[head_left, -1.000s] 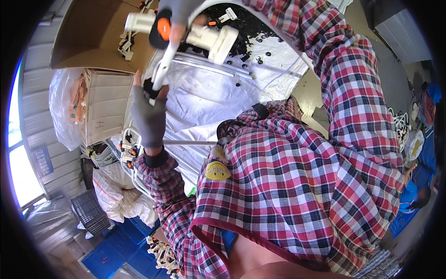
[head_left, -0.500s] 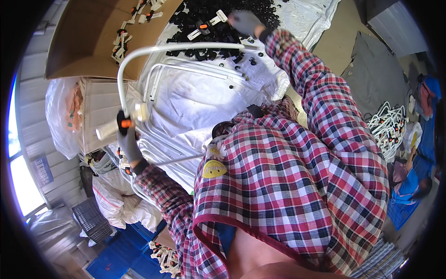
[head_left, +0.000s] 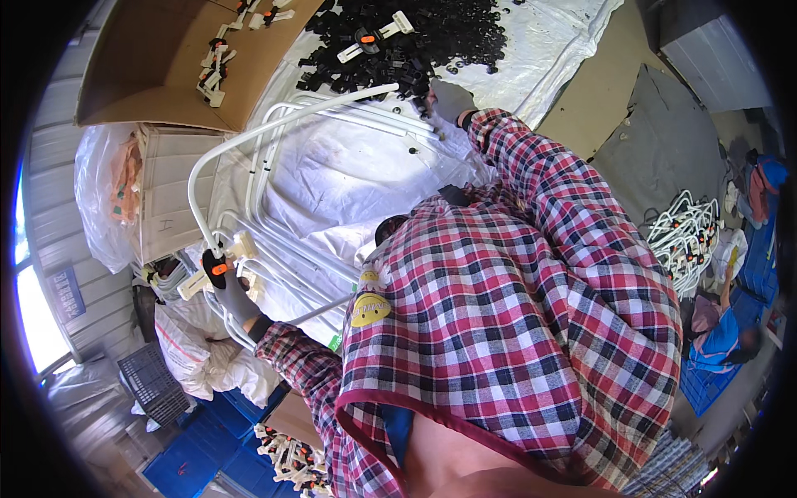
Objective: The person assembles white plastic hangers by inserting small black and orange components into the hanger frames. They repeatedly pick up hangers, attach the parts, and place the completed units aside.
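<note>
My left hand (head_left: 236,300), in a grey glove, is closed around the lower end of a bent white tube (head_left: 193,187), at a cream and black plastic clamp with an orange button (head_left: 218,269). The tube rises from the clamp, curves over, and its free end points right toward the black parts. My right hand (head_left: 452,101), also gloved, is at the near edge of a pile of small black plastic parts (head_left: 452,37), just right of the tube's free end. Its fingers are bent together; whatever is in them is hidden. Another cream clamp (head_left: 375,38) lies on the pile.
More bent white tubes (head_left: 274,241) lie on the white sheet (head_left: 332,174). A cardboard box (head_left: 158,79) with clamps stands at the far left, white sacks (head_left: 195,340) and blue crates (head_left: 187,456) at the near left. Someone in blue (head_left: 716,340) is at the right beside stacked white frames (head_left: 685,236).
My left hand has lowered the tube and clamp slightly toward me. The right hand has come nearer from the far side of the black pile, toward the tube ends.
</note>
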Tool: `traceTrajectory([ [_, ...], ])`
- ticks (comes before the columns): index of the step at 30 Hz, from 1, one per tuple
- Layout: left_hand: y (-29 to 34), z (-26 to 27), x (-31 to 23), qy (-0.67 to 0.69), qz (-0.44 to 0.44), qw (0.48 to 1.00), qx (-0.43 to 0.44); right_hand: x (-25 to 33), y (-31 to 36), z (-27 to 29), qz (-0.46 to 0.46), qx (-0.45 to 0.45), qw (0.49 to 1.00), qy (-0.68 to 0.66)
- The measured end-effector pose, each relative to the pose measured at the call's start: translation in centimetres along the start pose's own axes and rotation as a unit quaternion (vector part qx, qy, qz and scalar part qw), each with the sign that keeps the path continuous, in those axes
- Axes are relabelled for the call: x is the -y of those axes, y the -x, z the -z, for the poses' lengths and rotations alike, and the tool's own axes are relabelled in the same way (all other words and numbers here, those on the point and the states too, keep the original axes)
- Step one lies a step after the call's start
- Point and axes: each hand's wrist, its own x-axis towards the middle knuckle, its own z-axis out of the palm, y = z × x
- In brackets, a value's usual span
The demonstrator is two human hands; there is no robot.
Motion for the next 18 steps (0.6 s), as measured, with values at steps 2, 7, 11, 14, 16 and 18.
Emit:
traceTrajectory([
  [2, -0.6, -0.8, -0.4, -0.01, 0.0, 1.0, -0.001, -0.5, -0.1, 0.3, -0.006, -0.006, 0.999, -0.033],
  [7, -2.1, -3.0, -1.6, -0.004, -0.01, 1.0, 0.009, 0.8, -0.3, -0.5, 0.183, 0.033, 0.981, 0.045],
  [11, -1.5, -3.1, -2.4, -0.005, 0.007, 1.0, 0.005, 2.4, -0.7, -1.5, 0.223, 0.093, 0.956, 0.168],
  [14, 0.1, -2.0, -2.2, 0.018, -0.019, 1.0, 0.013, 2.1, -0.8, -1.6, 0.114, 0.041, 0.987, 0.101],
  [16, 0.8, -1.3, -1.9, 0.013, -0.022, 1.0, -0.019, 1.4, -0.9, -1.3, 0.043, 0.031, 0.998, -0.023],
  [18, 1.0, -0.8, -1.6, -0.003, 0.024, 0.999, -0.046, 0.8, -1.1, -1.0, -0.008, 0.006, 0.994, -0.106],
])
